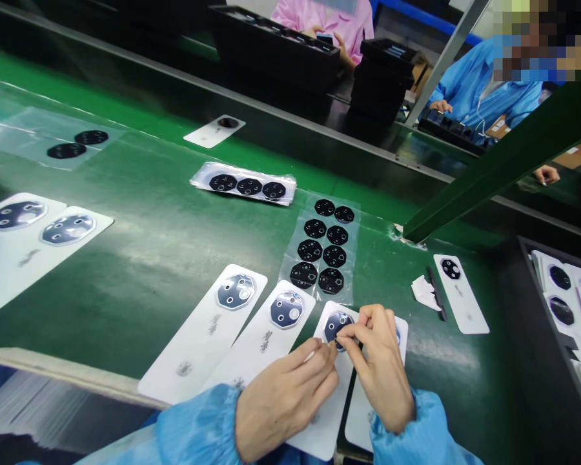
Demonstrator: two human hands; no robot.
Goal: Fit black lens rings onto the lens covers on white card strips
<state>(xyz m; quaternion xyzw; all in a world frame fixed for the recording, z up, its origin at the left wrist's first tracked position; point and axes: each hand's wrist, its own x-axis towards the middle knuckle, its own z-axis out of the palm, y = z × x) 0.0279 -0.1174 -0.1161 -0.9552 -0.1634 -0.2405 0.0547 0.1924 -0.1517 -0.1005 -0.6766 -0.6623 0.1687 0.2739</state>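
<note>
My left hand [288, 397] and my right hand [380, 361] meet over a white phone back panel [329, 400] with a dark eight-sided camera plate [337, 324] near its top. Both hands pinch at the plate's lower edge, fingertips almost touching. Whatever sits between the fingertips is too small to make out. Partly under my right hand lies another white panel [361, 413]. To the left are two more white panels, one in the middle [252, 355] and one farther out [193, 349], each with a shiny camera plate and dark lettering.
Behind the panels lies a clear sheet [348, 258] of black eight-sided stickers. Farther back are a stack of sticker strips [244, 184] and a lone panel [208, 137]. At right stand a black tray [508, 387] of panels and a slanted green post [489, 155]. Two people sit across.
</note>
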